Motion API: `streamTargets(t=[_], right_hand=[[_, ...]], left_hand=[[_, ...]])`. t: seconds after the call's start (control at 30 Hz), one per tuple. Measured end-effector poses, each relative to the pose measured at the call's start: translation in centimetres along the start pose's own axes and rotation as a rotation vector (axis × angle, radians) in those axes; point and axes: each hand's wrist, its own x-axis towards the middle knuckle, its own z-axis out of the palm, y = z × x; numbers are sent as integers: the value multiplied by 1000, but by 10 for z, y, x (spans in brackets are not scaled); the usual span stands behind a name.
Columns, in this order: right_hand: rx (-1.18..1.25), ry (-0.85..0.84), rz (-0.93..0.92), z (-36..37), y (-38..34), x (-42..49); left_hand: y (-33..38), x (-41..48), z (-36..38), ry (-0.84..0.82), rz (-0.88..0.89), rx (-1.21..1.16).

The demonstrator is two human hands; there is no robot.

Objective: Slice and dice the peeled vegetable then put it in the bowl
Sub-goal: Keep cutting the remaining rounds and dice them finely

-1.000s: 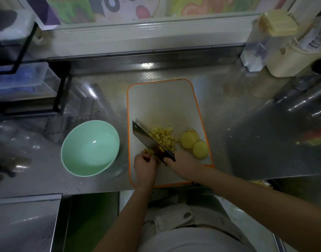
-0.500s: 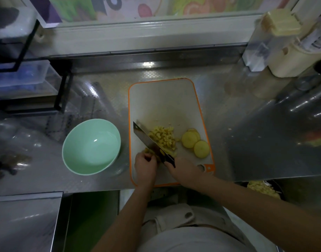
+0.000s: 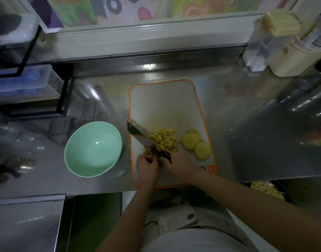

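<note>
While the right hand [image 3: 178,166] grips the knife [image 3: 141,139], the left hand [image 3: 147,168] (fingers curled) holds vegetable pieces [image 3: 147,150]

The knife [image 3: 145,138] handle is buried in the right hand [image 3: 181,167] — only the blade shows. The left hand [image 3: 147,169] and the blade cover most of the piece [image 3: 147,151] it grips. Among the slices [image 3: 196,145], the rear ones lie mostly under the front two. At lower right, the counter [image 3: 256,151] edge cuts off a dark container [image 3: 283,189] of yellow bits — at far left, a dark blurred shape [image 3: 3,171] cannot be made out.
</note>
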Motion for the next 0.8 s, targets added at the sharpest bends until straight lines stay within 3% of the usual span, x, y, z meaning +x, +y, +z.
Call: streamTargets(t=[0.17,0.3,0.6,0.8], right_hand=[[15,30,31,-7,0,-4],[36,80,5,-15,-1,-11],[174,89,1,-14,-7,-19],[116,187,5,-5,-10,-23]], left_hand=[[-6,0,-2,-6,93,-40],[-6,-1,-13,88,167,-89],[-8,14,-21,-6,203,112],[-5,13,-19,6,158,234]])
